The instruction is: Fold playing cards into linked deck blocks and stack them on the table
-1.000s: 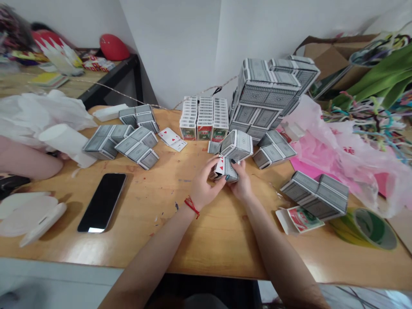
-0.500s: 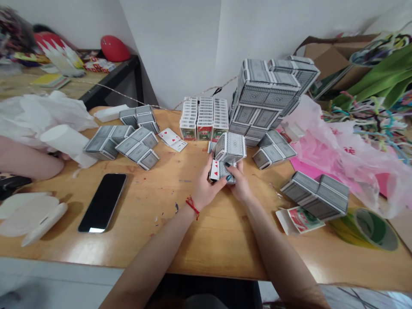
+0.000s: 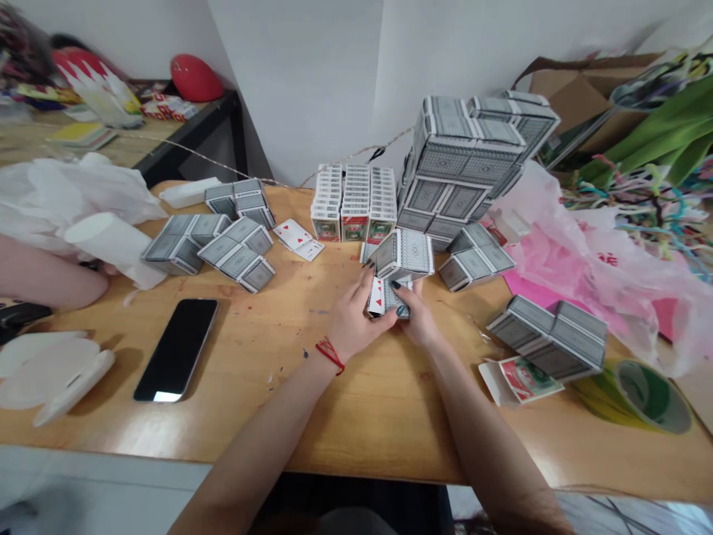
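Both of my hands are closed round a block folded from playing cards (image 3: pixel 402 253), over the middle of the table. The block shows grey patterned card backs, and a card face with red pips (image 3: pixel 376 296) shows on its lower part. My left hand (image 3: pixel 356 312), with a red string bracelet (image 3: pixel 330 356), grips the lower left side. My right hand (image 3: pixel 417 308) holds the lower right side, fingers partly hidden behind it. The thumbs press on the lower part. Just behind stands a tall stack of joined card blocks (image 3: pixel 460 163).
Rows of boxed card decks (image 3: pixel 354 200) stand at the back, beside loose playing cards (image 3: pixel 298 238). Folded card blocks (image 3: pixel 239 253) lie left, another card block (image 3: pixel 549 334) right. A phone (image 3: pixel 177 349), a tape roll (image 3: pixel 651 397) and a pink plastic bag (image 3: pixel 579 260) surround the work area.
My hands and the held block have shifted slightly to the right. The left fingers have moved a little along its left side. The grip stays closed.
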Motion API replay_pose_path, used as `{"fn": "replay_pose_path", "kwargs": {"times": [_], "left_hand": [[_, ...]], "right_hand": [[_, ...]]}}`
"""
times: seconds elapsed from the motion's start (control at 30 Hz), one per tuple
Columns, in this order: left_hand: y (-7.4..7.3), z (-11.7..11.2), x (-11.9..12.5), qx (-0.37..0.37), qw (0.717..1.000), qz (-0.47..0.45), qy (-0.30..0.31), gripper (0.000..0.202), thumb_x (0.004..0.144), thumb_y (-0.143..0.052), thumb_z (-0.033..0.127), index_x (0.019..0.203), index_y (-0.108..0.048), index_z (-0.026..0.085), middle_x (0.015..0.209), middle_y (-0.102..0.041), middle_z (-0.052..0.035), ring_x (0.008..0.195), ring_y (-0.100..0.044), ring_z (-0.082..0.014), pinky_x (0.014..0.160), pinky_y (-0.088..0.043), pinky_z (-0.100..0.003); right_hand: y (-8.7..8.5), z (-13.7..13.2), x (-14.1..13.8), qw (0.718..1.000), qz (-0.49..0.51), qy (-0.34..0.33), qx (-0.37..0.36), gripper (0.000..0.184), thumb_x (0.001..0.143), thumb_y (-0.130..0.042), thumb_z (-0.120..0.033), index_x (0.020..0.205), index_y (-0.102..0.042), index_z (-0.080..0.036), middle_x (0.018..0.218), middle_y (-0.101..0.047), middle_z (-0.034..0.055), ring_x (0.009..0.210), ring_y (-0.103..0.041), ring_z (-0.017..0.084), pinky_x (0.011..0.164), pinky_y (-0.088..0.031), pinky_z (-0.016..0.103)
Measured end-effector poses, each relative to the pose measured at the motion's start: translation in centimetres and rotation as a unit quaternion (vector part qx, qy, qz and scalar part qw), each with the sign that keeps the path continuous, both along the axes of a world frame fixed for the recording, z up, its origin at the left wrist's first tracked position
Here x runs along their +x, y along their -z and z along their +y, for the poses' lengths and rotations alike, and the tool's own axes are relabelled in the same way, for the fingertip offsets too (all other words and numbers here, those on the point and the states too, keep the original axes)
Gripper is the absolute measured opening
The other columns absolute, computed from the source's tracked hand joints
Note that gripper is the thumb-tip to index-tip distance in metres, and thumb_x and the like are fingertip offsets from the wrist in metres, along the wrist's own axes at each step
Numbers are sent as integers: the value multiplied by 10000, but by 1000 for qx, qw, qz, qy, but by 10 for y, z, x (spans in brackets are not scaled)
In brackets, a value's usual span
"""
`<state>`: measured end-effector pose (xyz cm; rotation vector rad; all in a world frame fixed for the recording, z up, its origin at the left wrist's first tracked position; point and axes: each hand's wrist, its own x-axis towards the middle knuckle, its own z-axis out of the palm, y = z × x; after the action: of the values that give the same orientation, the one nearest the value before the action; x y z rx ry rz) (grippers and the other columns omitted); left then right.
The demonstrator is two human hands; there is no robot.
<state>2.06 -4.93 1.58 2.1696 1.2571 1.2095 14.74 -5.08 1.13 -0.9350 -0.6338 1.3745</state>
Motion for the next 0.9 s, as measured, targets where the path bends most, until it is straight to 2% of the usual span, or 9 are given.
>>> {"fn": "replay_pose_path", "kwargs": {"times": [0.13, 0.27, 0.43, 0.67, 0.77, 0.9], "left_hand": [[1, 1, 1, 20, 1000, 13, 15, 713, 715, -565, 424, 1314, -278, 166, 1290, -432, -140, 1183, -415, -252, 940, -402, -380], [1, -3, 7, 9, 1000, 12, 26, 787, 723, -560, 433, 1352, -170, 165, 1353, -341, -156, 1239, -341, -270, 955, -380, -409], [2, -4, 11, 6, 999, 2, 41, 783, 764, -520, 411, 1366, -83, 166, 1402, -241, -163, 1285, -259, -267, 998, -326, -427], [9, -3, 14, 13, 998, 6, 55, 667, 828, -425, 349, 1367, -75, 172, 1430, -171, -151, 1313, -190, -253, 1030, -280, -442], [9, -4, 14, 3, 998, -6, 66, 696, 826, -432, 347, 1372, -42, 161, 1438, -130, -158, 1321, -158, -257, 1045, -259, -444], [6, -3, 9, -8, 991, -35, 130, 702, 814, -462, 348, 1374, -71, 182, 1444, -118, -143, 1321, -158, -259, 1053, -255, -442]], "right_hand": [[2, 0, 0, 1000, 5, -5, 3, 440, 649, -621, -266, 1050, -447, -318, 1059, -585, -57, 989, -550, 157, 852, -453, 324], [2, 0, 0, 1000, 19, -2, 8, 432, 660, -603, -278, 1063, -452, -317, 1078, -585, -44, 983, -561, 173, 813, -477, 335], [3, 0, 1, 999, 30, -7, 9, 467, 666, -602, -270, 1104, -447, -312, 1079, -588, -36, 966, -572, 182, 800, -483, 343], [8, 1, 0, 1000, 8, 10, 5, 451, 687, -596, -276, 1108, -444, -330, 1076, -584, -59, 996, -553, 162, 831, -463, 309], [7, 1, 0, 1000, 25, 6, 8, 436, 692, -596, -264, 1099, -449, -321, 1071, -587, -59, 990, -554, 157, 840, -458, 302], [5, 4, 5, 997, 77, 11, -17, 370, 683, -598, -264, 1035, -486, -279, 982, -621, -47, 887, -593, 153, 784, -486, 295]]}}
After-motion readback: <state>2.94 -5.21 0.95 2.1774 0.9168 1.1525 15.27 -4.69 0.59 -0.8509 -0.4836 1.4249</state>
